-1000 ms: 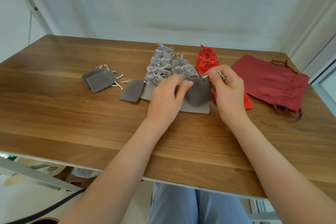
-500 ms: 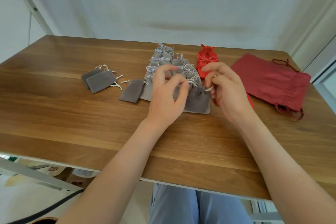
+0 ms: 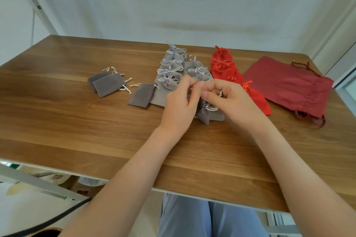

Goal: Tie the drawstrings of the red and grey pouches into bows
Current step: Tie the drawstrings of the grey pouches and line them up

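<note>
Three flat untied grey pouches, one held grey pouch, one large dark-red pouch, one table.

A double row of overlapped grey velvet pouches lies with each neck closed by a white cord bow. At the row's near right end is a small grey velvet pouch, neck gathered, its white drawstring looped but not yet a bow. Left of the row lie three flat untied grey pouches. Right of the row lie bright red satin pouches with bows, then a large flat dark-red cloth bag, its strings loose.
</note>
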Demonstrator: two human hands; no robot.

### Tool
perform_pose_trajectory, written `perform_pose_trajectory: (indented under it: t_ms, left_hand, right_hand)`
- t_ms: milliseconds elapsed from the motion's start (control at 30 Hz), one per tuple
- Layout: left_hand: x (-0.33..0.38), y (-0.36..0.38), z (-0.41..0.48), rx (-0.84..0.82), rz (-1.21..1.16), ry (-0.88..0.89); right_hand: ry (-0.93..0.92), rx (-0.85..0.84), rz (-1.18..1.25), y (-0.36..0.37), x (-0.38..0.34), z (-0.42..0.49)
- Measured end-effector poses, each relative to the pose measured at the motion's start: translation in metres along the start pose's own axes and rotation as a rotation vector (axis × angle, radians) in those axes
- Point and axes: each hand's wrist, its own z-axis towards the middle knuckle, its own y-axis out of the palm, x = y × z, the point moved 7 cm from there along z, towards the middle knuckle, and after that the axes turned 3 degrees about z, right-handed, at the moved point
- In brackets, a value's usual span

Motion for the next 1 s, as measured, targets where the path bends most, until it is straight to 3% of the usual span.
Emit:
perform_pose_trajectory:
  t_ms: [400,800,1000]
  left_hand:
    - [-0.001,0.007,-0.002,-0.030,-0.055,-0.083]
    - [-0.012,0.013,-0.001,-0.119,-0.261,-0.234]
    - [-0.013,0.017,-0.001,-0.181,-0.318,-0.263]
  right_hand:
    - [-0.014,0.219,0.251,-0.005,0.011,0.003]
    - [-0.128,0.171,0.039,-0.005,0.002,0.003]
    - [-0.137,0.226,0.086,-0.006,0.001,0.001]
